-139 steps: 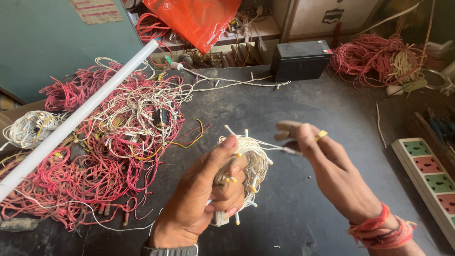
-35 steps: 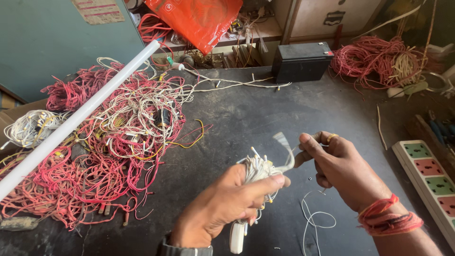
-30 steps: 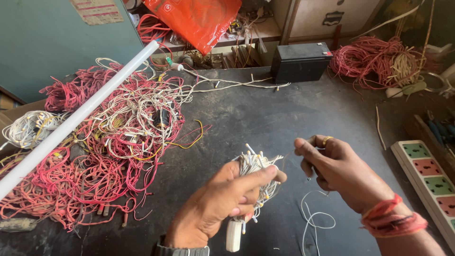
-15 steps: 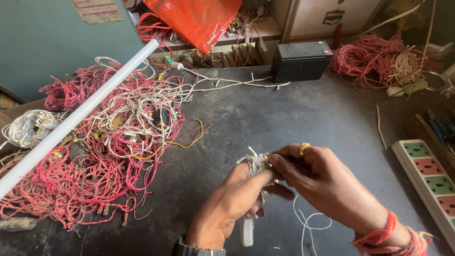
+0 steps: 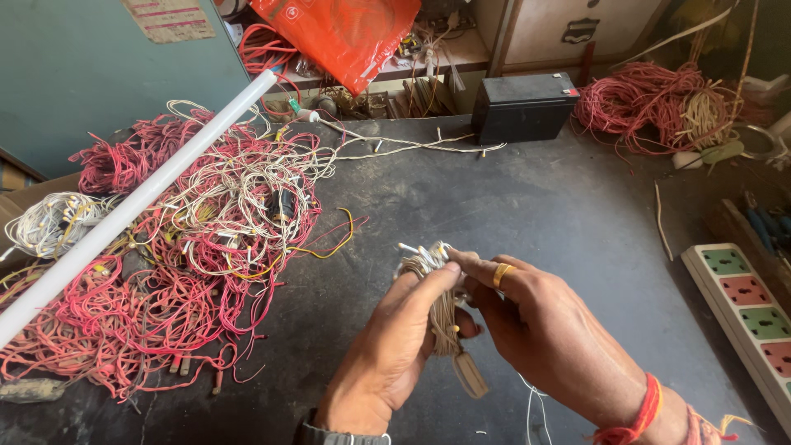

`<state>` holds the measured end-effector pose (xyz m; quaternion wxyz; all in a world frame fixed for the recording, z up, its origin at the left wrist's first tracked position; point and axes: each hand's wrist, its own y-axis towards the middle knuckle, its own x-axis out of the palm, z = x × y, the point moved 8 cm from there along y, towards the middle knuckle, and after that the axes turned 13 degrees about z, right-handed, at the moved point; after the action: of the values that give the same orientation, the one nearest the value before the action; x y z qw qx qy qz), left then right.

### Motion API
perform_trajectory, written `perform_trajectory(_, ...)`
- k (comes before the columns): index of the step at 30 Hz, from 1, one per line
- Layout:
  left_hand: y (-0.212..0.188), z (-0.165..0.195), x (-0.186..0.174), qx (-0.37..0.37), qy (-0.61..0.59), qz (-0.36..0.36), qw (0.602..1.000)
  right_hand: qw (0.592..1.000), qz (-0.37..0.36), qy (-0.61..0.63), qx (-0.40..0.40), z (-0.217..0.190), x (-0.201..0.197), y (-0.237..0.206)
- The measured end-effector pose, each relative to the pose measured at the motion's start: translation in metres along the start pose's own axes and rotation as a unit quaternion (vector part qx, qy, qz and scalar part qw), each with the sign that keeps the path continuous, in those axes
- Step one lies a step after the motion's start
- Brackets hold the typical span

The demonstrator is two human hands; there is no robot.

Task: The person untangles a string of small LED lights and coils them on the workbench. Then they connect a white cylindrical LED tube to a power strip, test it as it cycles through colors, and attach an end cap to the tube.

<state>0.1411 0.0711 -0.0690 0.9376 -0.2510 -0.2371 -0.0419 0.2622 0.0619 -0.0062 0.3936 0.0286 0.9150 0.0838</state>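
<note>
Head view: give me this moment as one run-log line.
left hand: grips white wire bundle | right hand: fingers at bundle top | pile of red and white wires: left on table

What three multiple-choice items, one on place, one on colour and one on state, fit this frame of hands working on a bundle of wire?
1. Where does the black box stand?
A. at the far edge of the table, right of the orange bag
B. in the left hand
C. on the white tube

2. What colour is the ring on the right hand?
A. blue
B. yellow
C. black

3. How is the wire bundle held?
A. lying loose on the table
B. hanging from the tube
C. gripped in the left hand, right fingers at its top

Answers:
1 A: the box sits at the back of the table, right of the orange bag.
2 B: a yellow band shows on one finger.
3 C: the left hand wraps the bundle and the right hand pinches its upper end.
</note>
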Motion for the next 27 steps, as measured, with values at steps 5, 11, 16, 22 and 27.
perform_trajectory(5,0.0,0.008,0.001,0.048,-0.02,-0.031,0.998,0.971,0.018,0.235,0.03,0.001,0.001,0.004)
perform_trajectory(11,-0.003,0.008,0.0,0.037,-0.01,-0.043,0.998,0.984,0.019,0.155,0.088,0.016,0.002,0.008)
perform_trajectory(16,-0.002,0.01,0.001,0.075,0.039,-0.043,0.995,0.981,-0.051,0.162,0.089,0.02,0.008,0.004)
perform_trajectory(22,-0.002,0.005,0.005,0.024,0.043,-0.066,0.997,0.971,-0.063,0.195,0.126,0.024,0.006,0.004)
perform_trajectory(27,-0.016,0.003,0.019,-0.014,0.069,-0.133,0.989,0.965,-0.129,0.16,0.162,0.02,0.02,-0.003)
